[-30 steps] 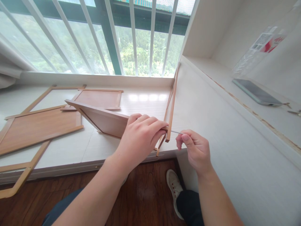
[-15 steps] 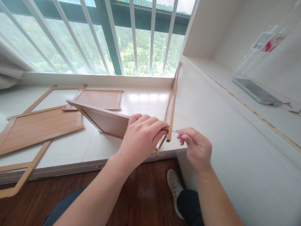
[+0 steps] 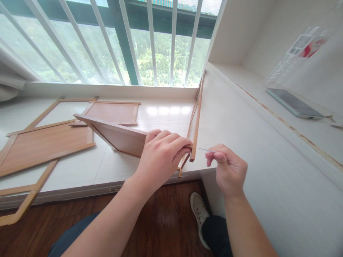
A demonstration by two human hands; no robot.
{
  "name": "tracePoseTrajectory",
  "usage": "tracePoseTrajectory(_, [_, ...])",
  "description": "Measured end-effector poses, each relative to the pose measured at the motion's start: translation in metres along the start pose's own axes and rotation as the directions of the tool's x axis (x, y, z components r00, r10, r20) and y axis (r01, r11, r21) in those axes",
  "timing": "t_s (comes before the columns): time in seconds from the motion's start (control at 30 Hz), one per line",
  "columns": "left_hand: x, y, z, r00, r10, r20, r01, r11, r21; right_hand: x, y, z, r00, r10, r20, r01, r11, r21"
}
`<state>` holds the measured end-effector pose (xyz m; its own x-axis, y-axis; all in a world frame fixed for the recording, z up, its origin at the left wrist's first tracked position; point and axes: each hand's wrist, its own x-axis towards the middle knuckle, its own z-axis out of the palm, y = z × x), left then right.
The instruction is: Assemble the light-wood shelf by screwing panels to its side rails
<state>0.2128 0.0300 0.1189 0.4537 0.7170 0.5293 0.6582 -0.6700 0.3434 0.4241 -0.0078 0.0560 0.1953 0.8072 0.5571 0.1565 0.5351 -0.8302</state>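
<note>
A: Why is the left hand (image 3: pixel 160 157) wrapped over the end of that panel (image 3: pixel 115 135)?

B: It looks like a clamp. The fingers curl over the panel's top edge and press its end against the upright frame (image 3: pixel 197 117), so the two pieces meet at a corner and don't slide

A: And the panel stands on edge?

B: Tilted up on its long edge on the sill (image 3: pixel 166 117), its far end pointing left towards the flat panels (image 3: pixel 43 142). Held that way, its end face meets the frame squarely

A: What's in the right hand (image 3: pixel 227 171)?

B: Thumb and forefinger pinch a thin metal pin (image 3: pixel 207 150), the other fingers tucked in. The pin lies level, its tip aimed at the frame's outer face and just short of it, not touching

A: Why level?

B: My guess: so it lines up with the panel's end behind the frame. Whether there's a hole there, I can't tell

A: Anything else around?

B: A phone (image 3: pixel 293 103) lies on the shelf to the right, well apart from the hands, and a shoe (image 3: pixel 199 212) rests on the floor below
</note>
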Motion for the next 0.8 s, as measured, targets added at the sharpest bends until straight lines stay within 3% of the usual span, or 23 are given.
tracePoseTrajectory(0.8, [0.001, -0.002, 0.0, 1.0, 0.018, 0.001, -0.018, 1.0, 0.001, -0.001, 0.01, -0.007, 0.989, 0.045, 0.139, -0.044, 0.999, -0.01])
